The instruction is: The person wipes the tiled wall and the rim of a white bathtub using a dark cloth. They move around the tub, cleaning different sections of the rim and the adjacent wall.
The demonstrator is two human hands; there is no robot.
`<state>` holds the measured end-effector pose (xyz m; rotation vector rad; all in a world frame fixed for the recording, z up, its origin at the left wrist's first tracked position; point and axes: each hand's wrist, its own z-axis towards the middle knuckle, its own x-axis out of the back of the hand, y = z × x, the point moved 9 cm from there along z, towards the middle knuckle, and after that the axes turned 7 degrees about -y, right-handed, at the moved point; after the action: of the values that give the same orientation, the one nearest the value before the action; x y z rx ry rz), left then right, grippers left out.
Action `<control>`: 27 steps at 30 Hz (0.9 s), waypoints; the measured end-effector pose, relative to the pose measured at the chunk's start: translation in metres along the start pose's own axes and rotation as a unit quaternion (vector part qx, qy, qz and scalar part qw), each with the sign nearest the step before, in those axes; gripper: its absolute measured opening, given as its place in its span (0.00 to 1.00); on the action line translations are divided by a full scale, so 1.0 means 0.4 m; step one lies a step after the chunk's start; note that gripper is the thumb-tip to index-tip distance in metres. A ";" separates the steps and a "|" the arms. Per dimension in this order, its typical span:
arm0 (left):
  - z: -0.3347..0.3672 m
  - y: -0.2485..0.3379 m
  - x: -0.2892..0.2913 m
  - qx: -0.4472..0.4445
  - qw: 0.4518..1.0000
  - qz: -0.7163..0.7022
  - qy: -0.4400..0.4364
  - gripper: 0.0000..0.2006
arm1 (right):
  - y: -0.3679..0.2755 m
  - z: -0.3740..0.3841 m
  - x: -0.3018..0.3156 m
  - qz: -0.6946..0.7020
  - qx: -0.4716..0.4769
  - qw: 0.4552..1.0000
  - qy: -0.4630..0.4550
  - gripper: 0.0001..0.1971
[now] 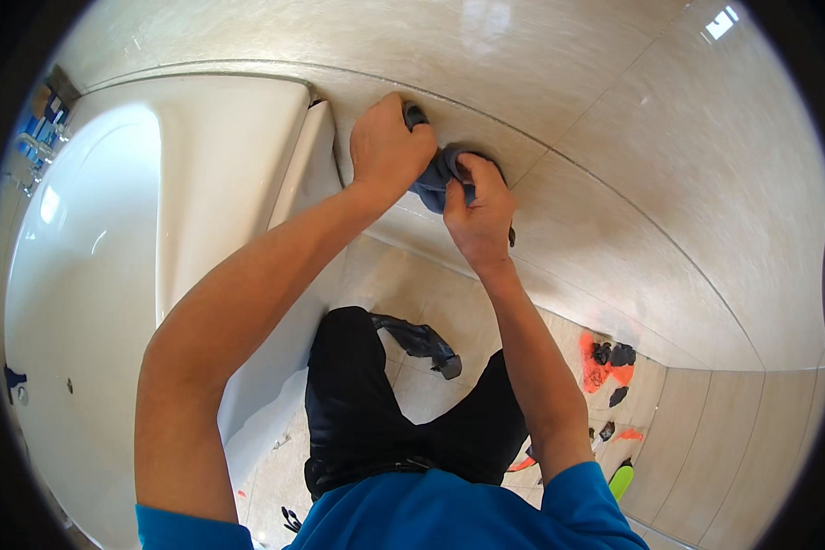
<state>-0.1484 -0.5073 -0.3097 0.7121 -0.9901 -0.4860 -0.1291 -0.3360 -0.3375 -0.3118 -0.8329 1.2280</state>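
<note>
A dark grey cloth (437, 181) is bunched between my two hands, close to the beige tiled wall beyond the end of the bathtub. My left hand (387, 147) is closed around one end, and a dark piece (414, 115) sticks out past its fingers; I cannot tell whether that piece is the same cloth. On the other side, my right hand (479, 216) pinches a fold of the cloth between thumb and fingers. A small dark tip (511, 238) shows beside the right wrist, its kind unclear.
A white bathtub (220, 119) fills the left side, with chrome taps (38, 147) at its far end. Black plastic (422, 345) lies on the tiled floor between my legs. Orange and black scraps (605, 360) and a bright green object (621, 480) lie at right.
</note>
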 end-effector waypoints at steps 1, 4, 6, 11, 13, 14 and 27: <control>-0.004 0.007 0.004 -0.013 1.000 0.007 0.024 0.10 | 0.003 -0.001 0.004 0.010 -0.014 1.000 0.002 0.14; -0.005 0.037 0.025 -0.055 0.994 -0.059 0.072 0.10 | -0.036 0.032 0.037 0.005 -0.012 1.000 0.027 0.14; -0.003 0.090 0.087 -0.157 0.976 -0.057 0.138 0.09 | -0.074 0.065 0.048 0.021 -0.001 0.999 0.046 0.14; 0.027 0.068 0.118 -0.085 0.988 -0.048 0.115 0.08 | -0.063 0.067 0.007 0.039 0.014 0.998 0.042 0.16; 0.023 0.049 0.105 -0.010 0.994 -0.070 0.085 0.09 | -0.030 0.034 -0.033 0.029 0.007 0.999 0.018 0.17; 0.022 0.022 0.081 0.019 0.994 -0.078 0.073 0.09 | -0.002 0.010 -0.053 0.032 -0.018 0.999 0.001 0.17; 0.004 0.111 0.085 -0.121 0.978 -0.152 0.071 0.07 | -0.097 0.085 0.064 0.073 0.014 0.992 0.101 0.16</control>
<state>-0.1314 -0.5002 -0.2567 0.6693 -0.6758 -0.7986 -0.1234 -0.3329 -0.2802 -0.4727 -0.6260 1.3187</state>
